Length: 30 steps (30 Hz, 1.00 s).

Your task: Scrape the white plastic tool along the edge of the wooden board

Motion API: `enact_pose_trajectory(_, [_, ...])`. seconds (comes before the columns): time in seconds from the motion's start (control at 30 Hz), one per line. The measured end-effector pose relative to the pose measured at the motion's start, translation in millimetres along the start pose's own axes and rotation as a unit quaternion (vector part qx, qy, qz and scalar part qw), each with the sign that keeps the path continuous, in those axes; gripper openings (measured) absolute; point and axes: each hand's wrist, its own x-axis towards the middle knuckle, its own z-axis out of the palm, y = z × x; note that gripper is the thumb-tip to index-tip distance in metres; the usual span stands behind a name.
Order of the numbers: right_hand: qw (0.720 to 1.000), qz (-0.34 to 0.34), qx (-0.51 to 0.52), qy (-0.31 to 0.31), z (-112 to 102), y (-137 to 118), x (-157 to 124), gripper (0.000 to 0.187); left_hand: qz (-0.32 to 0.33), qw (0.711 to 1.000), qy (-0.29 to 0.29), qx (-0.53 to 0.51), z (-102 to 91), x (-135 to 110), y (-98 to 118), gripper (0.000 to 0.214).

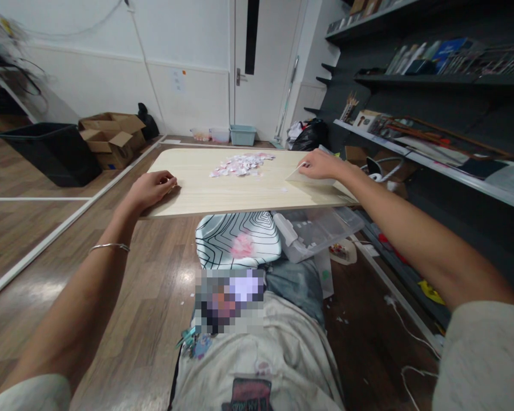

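A pale wooden tabletop [223, 197] stretches in front of me. At its left end, my left hand [155, 188] rests low over the edge with fingers curled in; whether anything small is in them is hidden. My right hand [319, 164] is closed in a pinch over the right part of the board. It grips the upper edge of a thin white sheet [310, 178], which tilts down toward the wood. Between the hands, nearer the far edge, lies a loose heap of small white and pinkish paper pieces [242, 164].
On my lap sit a patterned cushion [214, 240] with a pink patch and, beside it, a clear plastic box [302, 234]. A black bin [51, 154] and cardboard boxes [111, 137] stand left. Dark shelves [432, 83] line the right side.
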Motion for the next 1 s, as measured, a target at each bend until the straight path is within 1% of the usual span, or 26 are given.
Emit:
enact_pose_trajectory(0.1, [0.999,0.037,0.004,0.030,-2.5,-8.7,3.7,0.036,0.004,1.000,-0.001,-0.001,0.6,-0.1,-1.4,0.048])
enact_pose_trajectory(0.13, [0.999,0.034,0.009,0.032,-2.8,-11.9,4.6,0.036,0.003,1.000,-0.002,0.000,0.5,-0.3,-1.5,0.048])
enact_pose_trajectory(0.27, [1.000,-0.013,0.025,0.014,-3.7,-20.9,5.2,0.038,0.000,1.000,-0.004,-0.001,-0.2,-1.5,-1.4,0.050])
enact_pose_trajectory(0.37, [1.000,-0.017,0.009,-0.013,-5.4,-25.2,1.1,0.044,0.002,1.000,-0.008,-0.007,-0.4,-2.0,-1.5,0.052])
enact_pose_trajectory(0.47, [0.999,-0.013,-0.003,-0.030,-6.7,-30.0,-7.7,0.045,-0.002,1.000,-0.010,-0.003,-0.6,-1.6,-1.6,0.053])
enact_pose_trajectory(0.7, [0.998,-0.047,0.029,0.000,-4.6,-37.3,-36.7,0.040,0.006,1.000,-0.001,0.007,-1.9,-2.3,1.4,0.051])
enact_pose_trajectory(0.83, [0.998,-0.050,0.047,0.001,-4.6,-39.4,-50.8,0.038,-0.009,1.000,-0.005,-0.006,-2.5,-4.7,4.3,0.048])
enact_pose_trajectory(1.0, [0.998,-0.056,0.038,0.006,-5.2,-40.6,-63.0,0.034,-0.009,1.000,-0.010,0.002,-4.0,-5.1,6.2,0.047])
